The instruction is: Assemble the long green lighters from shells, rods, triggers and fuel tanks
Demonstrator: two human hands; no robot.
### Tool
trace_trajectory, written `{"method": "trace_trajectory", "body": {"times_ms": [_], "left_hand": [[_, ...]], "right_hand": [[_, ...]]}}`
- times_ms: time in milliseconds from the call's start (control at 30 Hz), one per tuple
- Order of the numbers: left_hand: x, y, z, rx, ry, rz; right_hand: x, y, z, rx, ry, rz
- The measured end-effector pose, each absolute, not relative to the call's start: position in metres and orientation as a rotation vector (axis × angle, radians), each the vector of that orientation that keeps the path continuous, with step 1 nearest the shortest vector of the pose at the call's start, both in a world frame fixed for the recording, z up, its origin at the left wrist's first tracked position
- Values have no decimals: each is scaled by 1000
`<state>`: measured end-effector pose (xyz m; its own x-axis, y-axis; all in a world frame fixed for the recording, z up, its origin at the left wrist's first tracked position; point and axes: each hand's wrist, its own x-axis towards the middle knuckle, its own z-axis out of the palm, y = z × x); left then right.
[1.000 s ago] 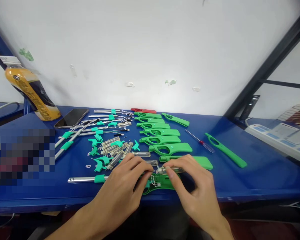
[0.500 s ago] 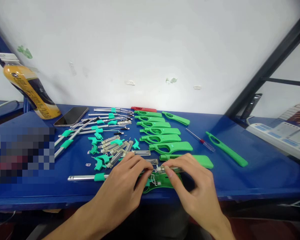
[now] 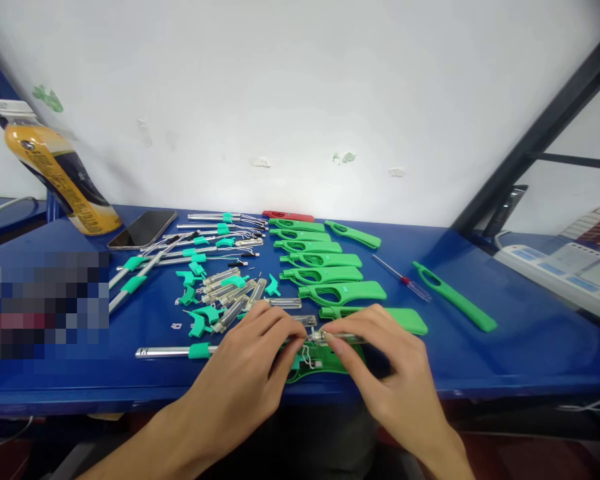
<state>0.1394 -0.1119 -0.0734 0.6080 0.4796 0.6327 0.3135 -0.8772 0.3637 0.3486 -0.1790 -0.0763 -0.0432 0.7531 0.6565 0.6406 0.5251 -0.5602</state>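
Observation:
Close to the table's front edge, my right hand (image 3: pixel 397 363) is closed on a clear lighter fuel tank (image 3: pixel 349 339), held sideways between thumb and fingers. My left hand (image 3: pixel 257 353) pinches at the tank's valve end; what its fingertips grip is too small to make out. Beneath both hands lies an open green lighter handle shell (image 3: pixel 336 361), with thin white wires (image 3: pixel 307 357) inside it. A silver lighter tube (image 3: pixel 163 352) with a teal trigger (image 3: pixel 199 351) points left from under my left hand, which hides the tube's inner end.
Green lighter handles (image 3: pixel 347 291) lie in a column behind my hands, with one red handle (image 3: pixel 290 216) at the back. Loose fuel tanks (image 3: pixel 231 313) and teal triggers (image 3: pixel 198 325) are piled left. A screwdriver (image 3: pixel 405 280), a phone (image 3: pixel 144 229) and a bottle (image 3: pixel 63 173) stand or lie farther out.
The fuel tank has shifted very slightly in my right fingers, near my left fingertips. Both hands otherwise keep the same place and hold; the view has tilted a little.

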Motion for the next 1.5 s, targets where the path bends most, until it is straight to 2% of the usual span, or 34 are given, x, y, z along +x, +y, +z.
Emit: {"method": "trace_trajectory", "body": {"times_ms": [1500], "left_hand": [[138,-112,-73,2646,615,1168]], "right_hand": [[348,-178,-78,-1181,-1702,66]]}}
